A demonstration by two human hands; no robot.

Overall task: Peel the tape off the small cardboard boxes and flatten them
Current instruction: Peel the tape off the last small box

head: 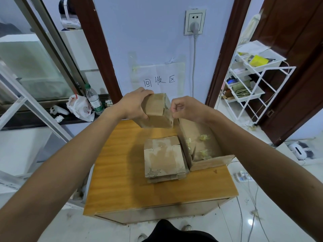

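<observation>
Gripping small box [158,110], left hand [134,105], right hand [185,109] pinching tape

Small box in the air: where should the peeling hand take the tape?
At the small box's right vertical edge, coming from the right. The left hand holds the opposite side, and the right hand already pinches there; the tape itself is hard to see.

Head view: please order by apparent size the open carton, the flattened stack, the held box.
1. Open carton.
2. Flattened stack and held box look alike; the held box is raised, so I will not rank them.
</observation>
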